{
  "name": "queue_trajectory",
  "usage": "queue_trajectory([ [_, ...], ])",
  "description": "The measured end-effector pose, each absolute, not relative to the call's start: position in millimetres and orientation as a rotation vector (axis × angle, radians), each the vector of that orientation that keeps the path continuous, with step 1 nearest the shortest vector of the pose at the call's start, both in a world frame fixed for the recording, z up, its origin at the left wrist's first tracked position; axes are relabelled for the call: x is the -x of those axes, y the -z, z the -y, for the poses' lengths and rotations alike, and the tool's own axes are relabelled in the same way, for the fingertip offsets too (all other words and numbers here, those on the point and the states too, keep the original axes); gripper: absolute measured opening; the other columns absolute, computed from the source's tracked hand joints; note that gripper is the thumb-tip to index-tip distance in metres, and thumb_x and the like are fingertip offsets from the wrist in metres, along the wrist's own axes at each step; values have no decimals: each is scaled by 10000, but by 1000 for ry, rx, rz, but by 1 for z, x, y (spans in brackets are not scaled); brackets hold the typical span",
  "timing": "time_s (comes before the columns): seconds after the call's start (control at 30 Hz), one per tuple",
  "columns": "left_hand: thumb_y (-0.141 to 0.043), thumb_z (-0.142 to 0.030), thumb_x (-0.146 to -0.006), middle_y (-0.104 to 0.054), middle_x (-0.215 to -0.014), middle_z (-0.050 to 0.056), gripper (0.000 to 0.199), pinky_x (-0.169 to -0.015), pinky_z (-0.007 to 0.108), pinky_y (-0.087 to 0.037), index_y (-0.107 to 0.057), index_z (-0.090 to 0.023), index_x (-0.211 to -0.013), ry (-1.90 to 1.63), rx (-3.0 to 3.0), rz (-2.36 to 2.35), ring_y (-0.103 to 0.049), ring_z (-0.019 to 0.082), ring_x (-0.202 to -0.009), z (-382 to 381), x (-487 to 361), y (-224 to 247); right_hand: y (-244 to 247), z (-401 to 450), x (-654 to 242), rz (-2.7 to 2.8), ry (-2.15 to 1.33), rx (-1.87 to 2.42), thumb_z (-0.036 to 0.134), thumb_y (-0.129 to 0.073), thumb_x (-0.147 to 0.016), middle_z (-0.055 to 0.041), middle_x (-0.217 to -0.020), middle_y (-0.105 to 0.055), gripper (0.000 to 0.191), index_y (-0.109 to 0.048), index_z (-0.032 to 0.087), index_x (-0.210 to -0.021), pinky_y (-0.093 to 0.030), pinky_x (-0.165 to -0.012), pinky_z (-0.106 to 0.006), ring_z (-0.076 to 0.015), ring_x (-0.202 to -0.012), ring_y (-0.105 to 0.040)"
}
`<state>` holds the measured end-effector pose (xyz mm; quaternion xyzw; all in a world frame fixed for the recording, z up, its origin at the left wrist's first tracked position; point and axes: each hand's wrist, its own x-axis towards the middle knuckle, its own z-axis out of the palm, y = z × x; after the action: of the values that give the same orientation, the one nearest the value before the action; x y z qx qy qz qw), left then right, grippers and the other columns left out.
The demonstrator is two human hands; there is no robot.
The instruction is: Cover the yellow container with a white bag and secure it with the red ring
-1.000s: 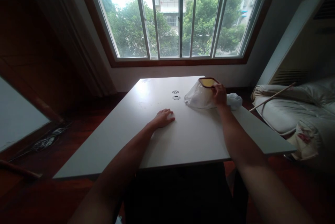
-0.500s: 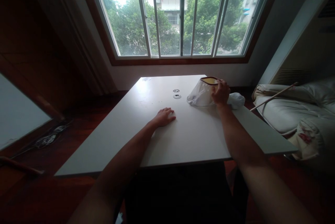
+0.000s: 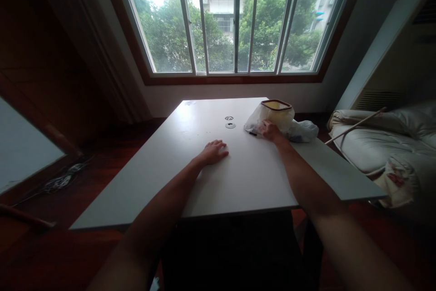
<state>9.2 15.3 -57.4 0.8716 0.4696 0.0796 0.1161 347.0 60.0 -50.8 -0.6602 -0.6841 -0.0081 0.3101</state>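
On the far right part of the white table [image 3: 160, 168] stands a small bin-like container [image 3: 282, 118] with a brown rim and a pale yellow inside. Thin translucent plastic bag [image 3: 254, 120] material hangs around it and spreads to its left. My right hand [image 3: 270, 130] is at the lower front of this bag, fingers bent and closed on the plastic. A small dark item [image 3: 252, 134] shows at the bag's bottom edge, too small to name. My left hand [image 3: 214, 151] lies flat on the tabletop, fingers stretched out, holding nothing.
A bunched whitish plastic bag [image 3: 306, 130] sits right of the container. Two round fittings [image 3: 230, 125] are set in the tabletop. Right of the table, a stick [image 3: 357, 125] rests on a padded pale seat [image 3: 361, 139]. A window [image 3: 235, 75] is behind the table.
My right hand has left the container's rim and moved down and left to the front of the bag. The dark item now shows at the bag's bottom. My left hand has not moved.
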Motion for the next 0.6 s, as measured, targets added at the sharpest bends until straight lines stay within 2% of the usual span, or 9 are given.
queue_trajectory([
  [0.1, -431, -598, -926, -373, -1596, 103, 610, -1229, 464, -246, -519, -236, -1410, -224, -2554, -1381, -307, 303, -1492, -14, -9, 56, 59, -62, -353, 1765, -41, 1821, 356, -552, -936, -205, -1547, -428, 569, -478, 89, -1434, -339, -1174, -355, -277, -1449, -402],
  [0.2, -439, -592, -927, -377, -1595, 96, 600, -1225, 449, -260, -522, -240, -1406, -217, -2556, -1387, -316, 296, -1490, -11, -9, 53, 62, -61, -353, 1752, -85, 1868, 378, -559, -932, -226, -1587, -350, 634, -420, 80, -1474, -320, -1193, -415, -291, -1497, -317],
  [0.3, -422, -578, -945, -386, -1593, 98, 605, -1220, 426, -276, -503, -218, -1425, -263, -2528, -1411, -336, 285, -1482, -9, -11, 51, 58, -54, -341, 1807, -83, 1890, 378, -546, -933, -247, -1592, -325, 670, -395, 31, -1486, -279, -1213, -414, -292, -1510, -285],
  [0.4, -330, -516, -995, -391, -1593, 99, 587, -1219, 409, -280, -441, -189, -1469, -452, -2465, -1544, -353, 255, -1475, -10, -15, 50, 51, -41, -312, 1894, -68, 1861, 399, -499, -960, -223, -1582, -362, 649, -412, 22, -1481, -239, -1228, -356, -264, -1504, -301],
  [0.47, -293, -463, -1013, -379, -1600, 102, 569, -1234, 418, -245, -408, -173, -1489, -577, -2453, -1651, -329, 246, -1489, -13, -18, 50, 48, -30, -287, 1974, -87, 1790, 426, -462, -977, -185, -1589, -371, 647, -393, 59, -1505, -241, -1223, -333, -244, -1495, -318],
  [0.6, -282, -437, -1010, -322, -1626, 120, 588, -1262, 444, -149, -356, -151, -1520, -624, -2478, -1784, -243, 251, -1528, -21, -20, 56, 54, -12, -245, 2074, -153, 1804, 466, -411, -997, -171, -1632, -283, 684, -336, 55, -1538, -186, -1236, -337, -247, -1523, -251],
])
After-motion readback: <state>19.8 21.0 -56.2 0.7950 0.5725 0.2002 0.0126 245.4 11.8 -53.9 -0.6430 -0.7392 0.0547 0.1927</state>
